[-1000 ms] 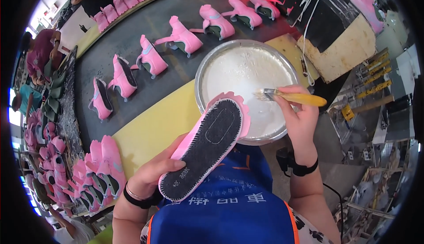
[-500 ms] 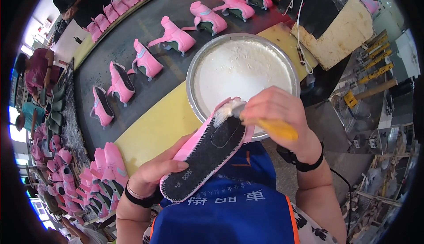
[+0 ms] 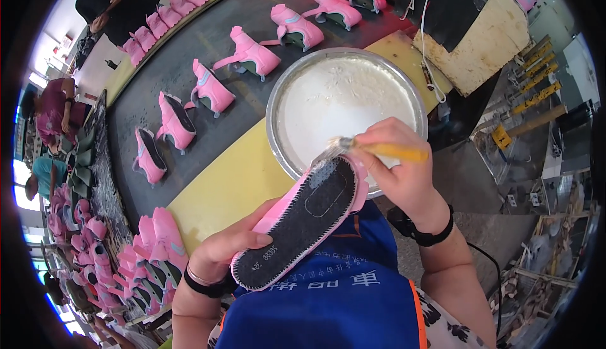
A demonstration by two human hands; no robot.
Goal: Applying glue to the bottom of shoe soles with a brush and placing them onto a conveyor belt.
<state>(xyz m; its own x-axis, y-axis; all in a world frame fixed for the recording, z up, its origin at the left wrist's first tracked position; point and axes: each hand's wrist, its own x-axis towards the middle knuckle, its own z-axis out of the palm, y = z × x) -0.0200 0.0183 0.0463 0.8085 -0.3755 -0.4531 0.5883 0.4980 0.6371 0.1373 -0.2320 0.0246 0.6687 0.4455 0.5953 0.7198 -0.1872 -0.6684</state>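
Observation:
My left hand (image 3: 230, 246) is closed around the near end of a pink shoe upper (image 3: 300, 226), thumb pressed on its black stitched underside, which faces up. In my right hand (image 3: 404, 172) is a brush with a yellow handle (image 3: 396, 152). Its whitish bristles touch the far tip of the underside, where a pale wet smear shows. Just beyond, a round metal basin (image 3: 273, 118) holds thick white liquid (image 3: 341, 102). The far end of the shoe upper overlaps the basin's near rim.
A row of pink shoe uppers (image 3: 213, 90) stands on the dark conveyor belt (image 3: 139, 65), edged by a yellow ledge (image 3: 221, 172). More uppers pile up at left (image 3: 154, 241). People work across the belt and at far left. A white cord (image 3: 429, 65) hangs beside a board at right.
My right hand has turned, and the brush has swung left along the tip of the shoe upper. The thick white blob there is now spread thinner. My left hand keeps its hold.

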